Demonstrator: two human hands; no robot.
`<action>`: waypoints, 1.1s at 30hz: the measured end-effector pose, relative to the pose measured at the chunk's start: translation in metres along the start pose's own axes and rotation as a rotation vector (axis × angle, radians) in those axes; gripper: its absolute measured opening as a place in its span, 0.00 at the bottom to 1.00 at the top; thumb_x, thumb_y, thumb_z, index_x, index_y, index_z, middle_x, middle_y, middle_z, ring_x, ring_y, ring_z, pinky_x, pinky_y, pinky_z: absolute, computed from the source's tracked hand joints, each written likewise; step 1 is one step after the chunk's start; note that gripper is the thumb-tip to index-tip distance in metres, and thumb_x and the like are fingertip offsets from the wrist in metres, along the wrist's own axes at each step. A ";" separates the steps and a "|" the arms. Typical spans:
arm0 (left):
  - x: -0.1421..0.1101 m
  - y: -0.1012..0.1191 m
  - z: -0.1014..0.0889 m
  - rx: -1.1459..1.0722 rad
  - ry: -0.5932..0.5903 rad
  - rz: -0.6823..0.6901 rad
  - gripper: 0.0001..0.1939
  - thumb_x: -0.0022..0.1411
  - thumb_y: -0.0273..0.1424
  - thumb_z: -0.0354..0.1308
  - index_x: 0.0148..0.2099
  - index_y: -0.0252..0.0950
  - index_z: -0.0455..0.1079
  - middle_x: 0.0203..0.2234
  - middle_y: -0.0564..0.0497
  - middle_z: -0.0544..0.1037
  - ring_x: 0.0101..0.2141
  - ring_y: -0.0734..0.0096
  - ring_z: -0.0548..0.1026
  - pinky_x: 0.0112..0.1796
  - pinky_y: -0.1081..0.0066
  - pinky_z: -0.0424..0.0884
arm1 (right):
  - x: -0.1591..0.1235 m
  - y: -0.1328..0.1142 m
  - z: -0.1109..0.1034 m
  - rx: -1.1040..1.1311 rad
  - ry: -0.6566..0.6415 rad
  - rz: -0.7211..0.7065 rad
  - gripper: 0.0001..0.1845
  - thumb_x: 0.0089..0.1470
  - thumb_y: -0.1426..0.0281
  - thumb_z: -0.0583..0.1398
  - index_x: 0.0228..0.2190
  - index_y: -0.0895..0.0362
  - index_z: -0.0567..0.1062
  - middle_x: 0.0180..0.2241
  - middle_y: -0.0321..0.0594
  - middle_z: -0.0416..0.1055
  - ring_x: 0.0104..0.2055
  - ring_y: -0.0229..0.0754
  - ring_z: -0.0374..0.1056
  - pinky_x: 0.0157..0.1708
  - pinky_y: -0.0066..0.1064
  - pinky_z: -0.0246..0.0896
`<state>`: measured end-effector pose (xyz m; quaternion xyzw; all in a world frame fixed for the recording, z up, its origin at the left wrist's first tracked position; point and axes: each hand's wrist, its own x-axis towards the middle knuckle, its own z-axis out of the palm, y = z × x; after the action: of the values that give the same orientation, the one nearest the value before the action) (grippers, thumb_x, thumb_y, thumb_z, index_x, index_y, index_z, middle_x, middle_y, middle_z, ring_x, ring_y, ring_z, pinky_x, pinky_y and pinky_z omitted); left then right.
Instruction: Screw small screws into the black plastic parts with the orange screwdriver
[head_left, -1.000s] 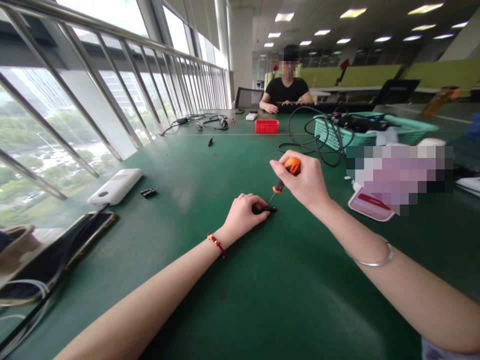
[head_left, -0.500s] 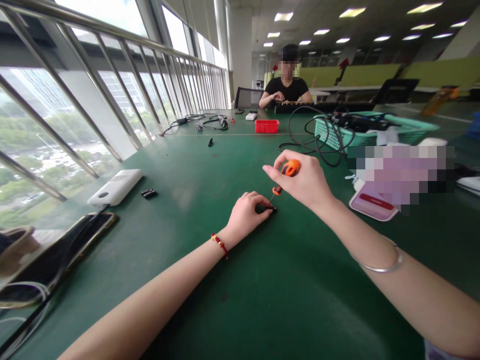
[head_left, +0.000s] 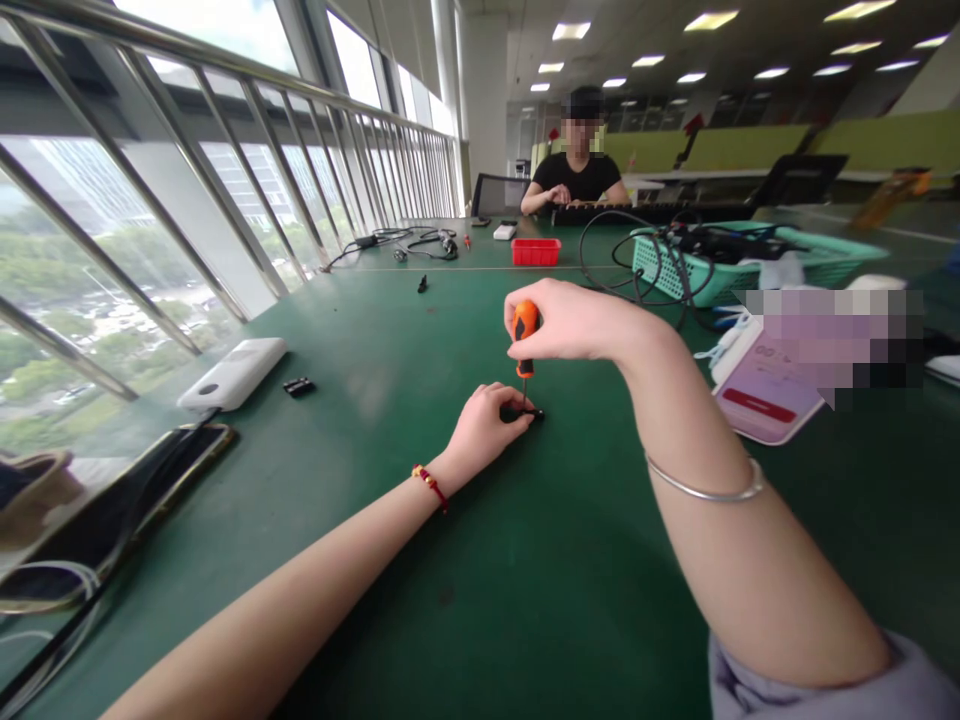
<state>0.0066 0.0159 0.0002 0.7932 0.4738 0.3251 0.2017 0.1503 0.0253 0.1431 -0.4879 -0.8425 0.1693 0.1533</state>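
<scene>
My right hand (head_left: 574, 320) grips an orange and black screwdriver (head_left: 525, 335) by its handle. The tool stands nearly upright, its thin shaft pointing down at a small black part (head_left: 534, 413) on the table. Thumb and fingers of my left hand (head_left: 487, 425) pinch that part from the left, covering most of it. Whether the tip sits in a screw is too small to see. Farther off lie a similar small black piece (head_left: 422, 284) and, to the left, another black piece (head_left: 298, 387).
A white power bank (head_left: 234, 374) and a dark phone (head_left: 127, 500) with cables lie at left. Beyond are a red tray (head_left: 536, 252), a teal basket (head_left: 832, 262) of cables and a pink-screened phone (head_left: 772, 395). A person (head_left: 577, 180) sits across the green table (head_left: 480, 600).
The screwdriver has gone from leaning to nearly upright. My right hand has shifted left, with its wrist raised. My left hand keeps its pinch on the black part.
</scene>
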 end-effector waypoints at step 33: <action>0.001 -0.010 -0.009 0.110 -0.057 0.124 0.05 0.57 0.33 0.59 0.34 0.38 0.73 0.31 0.51 0.74 0.35 0.66 0.70 0.39 0.66 0.68 | -0.017 -0.007 -0.002 -0.179 0.088 0.029 0.12 0.45 0.60 0.60 0.31 0.52 0.68 0.28 0.34 0.71 0.28 0.39 0.63 0.29 0.30 0.50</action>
<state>-0.0055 0.0213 0.0001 0.8399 0.4349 0.2878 0.1505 0.1538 0.0079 0.1464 -0.5187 -0.8395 0.0740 0.1436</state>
